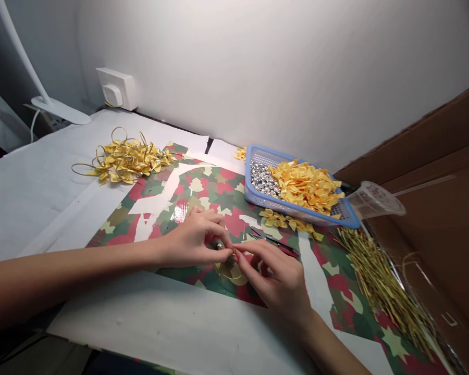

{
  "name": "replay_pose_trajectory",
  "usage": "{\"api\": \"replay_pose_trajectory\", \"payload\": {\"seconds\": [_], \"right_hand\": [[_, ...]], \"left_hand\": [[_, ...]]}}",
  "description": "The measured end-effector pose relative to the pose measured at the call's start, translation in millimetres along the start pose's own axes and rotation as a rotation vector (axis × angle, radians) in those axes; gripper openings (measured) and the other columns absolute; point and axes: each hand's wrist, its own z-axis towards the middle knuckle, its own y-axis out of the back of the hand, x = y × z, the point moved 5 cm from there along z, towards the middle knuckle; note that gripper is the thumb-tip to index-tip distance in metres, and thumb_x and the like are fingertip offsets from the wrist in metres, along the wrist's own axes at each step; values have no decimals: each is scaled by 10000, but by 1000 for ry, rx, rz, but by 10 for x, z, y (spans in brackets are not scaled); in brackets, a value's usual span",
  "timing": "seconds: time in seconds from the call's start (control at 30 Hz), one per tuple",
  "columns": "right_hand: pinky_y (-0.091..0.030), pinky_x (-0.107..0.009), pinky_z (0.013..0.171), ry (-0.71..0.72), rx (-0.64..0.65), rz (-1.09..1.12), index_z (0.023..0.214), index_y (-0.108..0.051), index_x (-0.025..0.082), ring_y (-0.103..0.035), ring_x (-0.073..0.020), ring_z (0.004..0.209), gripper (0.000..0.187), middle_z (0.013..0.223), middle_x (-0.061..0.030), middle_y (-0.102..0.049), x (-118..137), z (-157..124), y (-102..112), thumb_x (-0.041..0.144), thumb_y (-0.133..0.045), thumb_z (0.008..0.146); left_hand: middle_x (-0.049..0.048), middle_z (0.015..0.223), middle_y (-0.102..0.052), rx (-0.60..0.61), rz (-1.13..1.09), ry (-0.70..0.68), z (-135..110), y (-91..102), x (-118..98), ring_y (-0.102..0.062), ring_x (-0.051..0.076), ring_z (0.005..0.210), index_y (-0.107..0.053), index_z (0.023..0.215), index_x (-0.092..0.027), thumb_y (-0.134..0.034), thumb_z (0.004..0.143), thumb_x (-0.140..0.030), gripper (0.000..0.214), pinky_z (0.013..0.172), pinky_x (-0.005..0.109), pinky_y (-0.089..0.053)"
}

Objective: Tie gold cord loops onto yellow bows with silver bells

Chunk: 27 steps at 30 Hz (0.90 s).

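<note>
Centrally, the left hand (193, 240) and right hand (279, 278) are meeting fingertip to fingertip. Both sets of fingers are pinching a small gold looped ornament (223, 248) just above the red-and-green patterned paper sheet (214, 192) covering the white desk (31, 192).

- A plain white wall (297, 62) spans the back from 10 to 2 o'clock.
- A white socket box (115, 88) sits against it at 11 o'clock.
- A white desk lamp (58, 110) stands at 10 o'clock on the white table (27, 187).
- A brown board (445, 172) stands at 3 o'clock.
</note>
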Motion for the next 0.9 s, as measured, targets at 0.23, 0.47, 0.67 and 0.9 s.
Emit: {"api": "replay_pose_trajectory", "payload": {"seconds": [0.23, 0.47, 0.67, 0.9], "right_hand": [[-398, -198, 389, 3, -14, -24, 855, -644, 183, -510, -77, 446, 109, 725, -12, -687, 11, 14, 14, 109, -563, 849], [-419, -187, 385, 29, -33, -51, 910, -631, 176, -514, -68, 437, 117, 775, -30, -686, 42, 34, 22, 119, -557, 840], [-438, -191, 424, 121, -29, -90, 898, -658, 165, -552, -76, 467, 132, 790, -42, -710, 57, 19, 18, 92, -560, 848], [-413, -202, 423, 59, -12, -86, 863, -638, 164, -516, -78, 460, 111, 752, -26, -691, 20, 26, 14, 92, -553, 857]], "left_hand": [[-33, 642, -493, -8, -3, 3, -4, 20, -14, -432, 113, 632, -718, 719, -172, -632, 802, -254, 145, 708, 319, -286], [-34, 647, -507, -10, -8, -4, 5, 26, -24, -440, 112, 634, -708, 707, -173, -622, 786, -213, 124, 724, 327, -289], [-40, 636, -472, -14, 37, -13, -15, 9, -14, -434, 113, 630, -698, 701, -170, -610, 787, -220, 132, 714, 318, -301], [-19, 649, -507, -28, 196, -148, 15, 97, -85, -436, 125, 624, -697, 738, -191, -578, 826, -242, 157, 664, 300, -311]]}}
